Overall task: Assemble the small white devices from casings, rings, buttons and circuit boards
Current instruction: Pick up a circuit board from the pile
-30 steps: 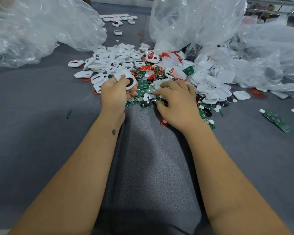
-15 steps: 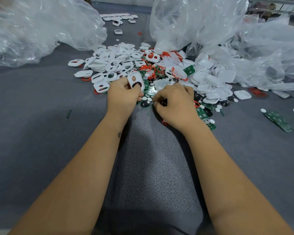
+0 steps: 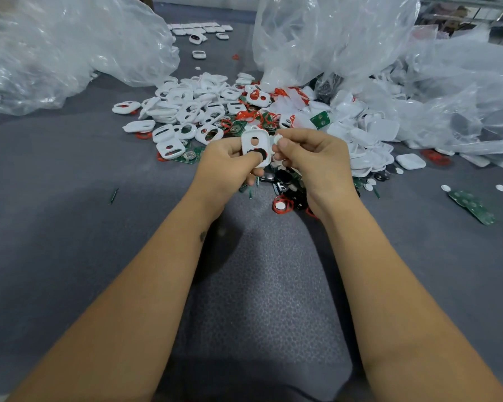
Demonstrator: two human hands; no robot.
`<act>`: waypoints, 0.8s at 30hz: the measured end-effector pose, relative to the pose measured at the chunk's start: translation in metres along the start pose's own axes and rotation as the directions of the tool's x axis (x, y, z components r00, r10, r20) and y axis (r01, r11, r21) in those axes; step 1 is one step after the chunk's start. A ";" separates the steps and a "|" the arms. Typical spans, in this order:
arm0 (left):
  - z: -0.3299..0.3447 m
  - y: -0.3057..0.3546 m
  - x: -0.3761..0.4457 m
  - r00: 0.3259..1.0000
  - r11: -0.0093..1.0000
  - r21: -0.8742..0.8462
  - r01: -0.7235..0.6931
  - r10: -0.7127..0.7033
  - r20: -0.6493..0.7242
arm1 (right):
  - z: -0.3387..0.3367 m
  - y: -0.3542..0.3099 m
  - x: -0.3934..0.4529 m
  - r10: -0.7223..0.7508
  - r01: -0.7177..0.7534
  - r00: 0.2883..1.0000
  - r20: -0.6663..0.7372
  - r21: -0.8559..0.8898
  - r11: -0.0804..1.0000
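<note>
Two bare forearms reach forward over a grey table [image 3: 55,242], the hands raised just above a heap of small parts. The left hand [image 3: 225,166] grips a white casing [image 3: 256,146] with two holes – the upper hole open, the lower one filled with a black button [image 3: 258,153] under the thumb. The right hand [image 3: 312,158] sits just beside it, thumb and forefinger pinching a small white round button [image 3: 278,138] close to the casing's right edge. Behind and around the hands lies the pile of white casings [image 3: 186,105], mixed with red rings [image 3: 249,116] and green circuit boards [image 3: 320,119]. Under the right wrist sits a cluster of black buttons [image 3: 285,181] and a red ring around a white disc [image 3: 280,205]. To the far right, well apart, a green strip of boards [image 3: 472,206] lies with two loose white discs [image 3: 500,187] near it. Three large crumpled clear plastic bags [image 3: 70,44] crowd the back of the table – left, centre and right – and the right one covers part of the heap. Beyond them a row of finished white devices [image 3: 199,27] lies at the far edge. A grey textured mat [image 3: 262,285] fills the space between the forearms.
</note>
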State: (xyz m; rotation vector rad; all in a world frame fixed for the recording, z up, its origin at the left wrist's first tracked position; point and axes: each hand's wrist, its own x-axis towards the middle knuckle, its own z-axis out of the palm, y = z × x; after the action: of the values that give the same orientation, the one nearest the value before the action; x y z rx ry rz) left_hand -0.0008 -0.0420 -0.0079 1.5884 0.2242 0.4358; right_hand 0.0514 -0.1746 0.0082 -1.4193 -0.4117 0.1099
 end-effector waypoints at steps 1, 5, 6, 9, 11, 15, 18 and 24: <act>0.001 0.000 0.000 1.000 1.000 -0.010 0.005 -0.005 0.018 | 0.000 0.000 0.000 -0.001 0.001 1.000 -0.003 0.009 1.000; 0.001 0.000 0.000 0.999 0.999 -0.032 0.010 -0.008 0.045 | -0.001 -0.001 0.000 -0.034 0.033 0.999 -0.020 -0.047 0.998; 0.001 -0.001 0.000 0.999 1.000 -0.027 0.015 -0.013 0.049 | -0.001 -0.001 0.000 -0.045 0.043 0.999 -0.024 -0.063 0.997; 0.001 -0.003 0.000 0.997 0.999 -0.021 0.029 -0.028 0.070 | -0.001 -0.002 0.000 -0.086 0.082 0.996 -0.024 -0.120 0.989; 0.001 -0.002 0.000 0.996 0.999 -0.016 0.033 -0.032 0.085 | 0.000 -0.003 -0.001 -0.126 0.123 0.992 -0.010 -0.164 0.979; 0.003 0.001 -0.001 0.993 0.999 -0.017 0.045 -0.043 0.105 | 0.001 -0.004 -0.003 -0.204 0.197 0.979 0.001 -0.259 0.946; 0.005 0.001 -0.001 0.987 0.993 -0.071 0.096 -0.086 0.134 | 0.002 -0.004 -0.003 -0.225 0.205 0.974 -0.028 -0.322 0.924; 0.004 -0.003 -0.003 0.986 0.986 -0.147 0.075 -0.051 0.161 | 0.002 -0.002 -0.004 -0.231 0.207 0.973 -0.002 -0.431 0.878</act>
State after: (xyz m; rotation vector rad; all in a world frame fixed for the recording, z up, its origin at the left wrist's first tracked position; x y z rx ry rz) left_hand -0.0013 -0.0462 -0.0108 1.4532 0.1175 0.2701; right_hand 0.0464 -0.1744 0.0095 -1.7930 -0.5743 -0.2174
